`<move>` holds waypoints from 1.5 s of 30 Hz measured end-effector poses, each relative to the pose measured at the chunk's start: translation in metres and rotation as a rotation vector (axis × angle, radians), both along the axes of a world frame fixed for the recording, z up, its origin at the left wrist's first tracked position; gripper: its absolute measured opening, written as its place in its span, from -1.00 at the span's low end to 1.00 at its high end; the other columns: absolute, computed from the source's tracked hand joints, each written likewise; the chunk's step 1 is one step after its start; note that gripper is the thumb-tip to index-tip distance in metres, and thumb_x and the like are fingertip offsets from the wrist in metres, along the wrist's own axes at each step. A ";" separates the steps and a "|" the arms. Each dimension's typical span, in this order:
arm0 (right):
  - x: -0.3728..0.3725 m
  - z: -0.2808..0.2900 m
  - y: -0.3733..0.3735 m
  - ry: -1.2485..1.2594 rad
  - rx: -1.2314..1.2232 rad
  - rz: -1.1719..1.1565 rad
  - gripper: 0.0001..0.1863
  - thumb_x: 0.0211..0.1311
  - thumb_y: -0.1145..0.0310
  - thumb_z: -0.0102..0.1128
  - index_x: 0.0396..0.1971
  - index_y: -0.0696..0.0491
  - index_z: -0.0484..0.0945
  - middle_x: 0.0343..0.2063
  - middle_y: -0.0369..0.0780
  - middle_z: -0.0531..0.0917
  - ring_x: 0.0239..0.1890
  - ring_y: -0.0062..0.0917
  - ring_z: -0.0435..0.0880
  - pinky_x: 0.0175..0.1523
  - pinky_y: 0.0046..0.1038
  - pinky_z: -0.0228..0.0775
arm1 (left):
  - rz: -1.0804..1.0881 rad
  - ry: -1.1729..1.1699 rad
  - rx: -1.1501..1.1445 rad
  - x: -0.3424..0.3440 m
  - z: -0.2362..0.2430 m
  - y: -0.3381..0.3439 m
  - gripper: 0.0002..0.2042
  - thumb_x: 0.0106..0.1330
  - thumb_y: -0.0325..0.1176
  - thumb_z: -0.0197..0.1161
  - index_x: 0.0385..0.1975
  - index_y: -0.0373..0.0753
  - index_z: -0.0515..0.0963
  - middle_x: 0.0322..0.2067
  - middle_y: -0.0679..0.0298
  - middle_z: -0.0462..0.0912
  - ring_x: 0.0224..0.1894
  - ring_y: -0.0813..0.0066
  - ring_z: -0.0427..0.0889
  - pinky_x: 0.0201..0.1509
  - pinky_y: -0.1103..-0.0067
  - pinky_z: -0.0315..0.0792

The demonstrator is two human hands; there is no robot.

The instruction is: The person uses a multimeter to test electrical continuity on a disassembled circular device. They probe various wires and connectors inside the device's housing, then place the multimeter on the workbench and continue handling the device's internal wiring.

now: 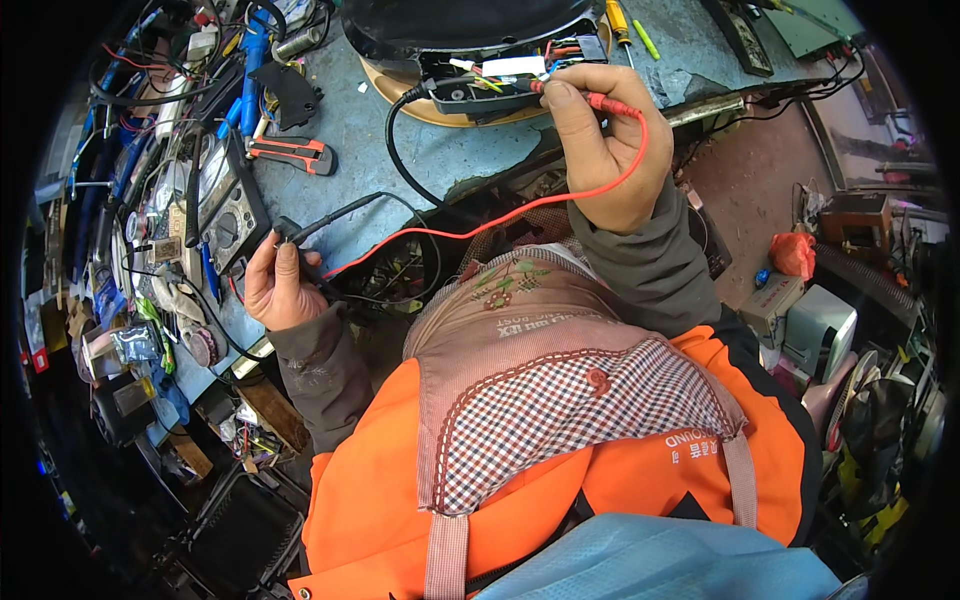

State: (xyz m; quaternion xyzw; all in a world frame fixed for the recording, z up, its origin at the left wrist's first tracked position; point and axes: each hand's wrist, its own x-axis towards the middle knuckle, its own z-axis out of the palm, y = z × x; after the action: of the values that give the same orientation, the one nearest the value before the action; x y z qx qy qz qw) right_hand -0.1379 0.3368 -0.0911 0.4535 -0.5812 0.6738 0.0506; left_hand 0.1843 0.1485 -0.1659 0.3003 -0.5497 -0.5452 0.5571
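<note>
My right hand (625, 150) pinches a red test probe (605, 103) at the appliance's front opening. Its tip is too small to tell whether it touches anything. The rounded black appliance (460, 25) shows wires and a white part in the opening (510, 68). My left hand (283, 285), to the left near the bench edge, closes its thumb and fingers on a black test probe (315, 225). Its far end is partly hidden by my fingers. A red lead (480, 230) runs from the right hand towards the left. An analog multimeter (235, 220) lies beside my left hand.
On the blue-grey bench (340, 150) lie an orange utility knife (295, 153), a yellow-handled screwdriver (618, 25) and a green pen-like stick (646, 40). Tools and cables crowd the left side. A thick black cord (392, 150) hangs from the appliance over the bench edge.
</note>
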 end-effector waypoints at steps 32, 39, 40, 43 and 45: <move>-0.017 -0.009 -0.001 -0.220 -0.053 -0.087 -0.92 0.47 0.52 0.33 -0.16 0.21 0.66 -0.40 -0.33 0.68 -0.38 -0.77 0.54 -0.27 -0.66 0.41 | -0.043 0.042 -0.016 0.002 -0.004 -0.002 -0.74 0.42 -0.65 0.37 0.07 -0.41 0.68 -0.12 0.08 0.78 -0.36 0.37 0.73 -0.31 0.49 0.71; -0.015 -0.006 0.004 -0.248 -0.056 -0.066 -0.91 0.48 0.50 0.33 -0.17 0.22 0.66 -0.40 -0.32 0.68 -0.38 -0.75 0.56 -0.27 -0.65 0.40 | -0.026 0.016 -0.011 0.003 -0.006 -0.004 -0.75 0.42 -0.65 0.37 0.07 -0.41 0.68 -0.12 0.09 0.78 -0.36 0.38 0.73 -0.31 0.49 0.71; -0.015 -0.005 0.005 -0.216 -0.061 -0.057 -0.91 0.48 0.49 0.33 -0.18 0.21 0.66 -0.40 -0.32 0.68 -0.39 -0.74 0.56 -0.27 -0.64 0.40 | -0.027 0.020 -0.008 0.002 -0.005 -0.004 -0.75 0.42 -0.65 0.37 0.07 -0.41 0.68 -0.13 0.10 0.78 -0.37 0.38 0.73 -0.30 0.50 0.71; -0.017 -0.003 0.005 -0.124 -0.005 -0.024 -0.92 0.47 0.49 0.33 -0.19 0.19 0.66 -0.42 -0.34 0.66 -0.40 -0.71 0.54 -0.27 -0.60 0.40 | -0.026 0.023 0.007 0.001 -0.003 -0.002 -0.75 0.42 -0.65 0.37 0.07 -0.42 0.68 -0.15 0.11 0.78 -0.39 0.38 0.73 -0.30 0.50 0.71; -0.019 -0.007 0.003 -0.091 -0.002 0.003 -0.92 0.46 0.49 0.34 -0.18 0.18 0.66 -0.42 -0.34 0.65 -0.39 -0.71 0.54 -0.25 -0.60 0.40 | -0.018 0.018 0.023 0.001 -0.003 -0.002 -0.75 0.42 -0.65 0.37 0.07 -0.42 0.67 -0.17 0.11 0.78 -0.40 0.38 0.73 -0.30 0.51 0.70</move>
State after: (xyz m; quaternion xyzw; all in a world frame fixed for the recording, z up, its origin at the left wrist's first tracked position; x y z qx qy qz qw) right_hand -0.1572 0.3402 -0.0977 0.4230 -0.5816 0.6945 0.0237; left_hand 0.1853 0.1460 -0.1687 0.2967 -0.5412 -0.5591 0.5536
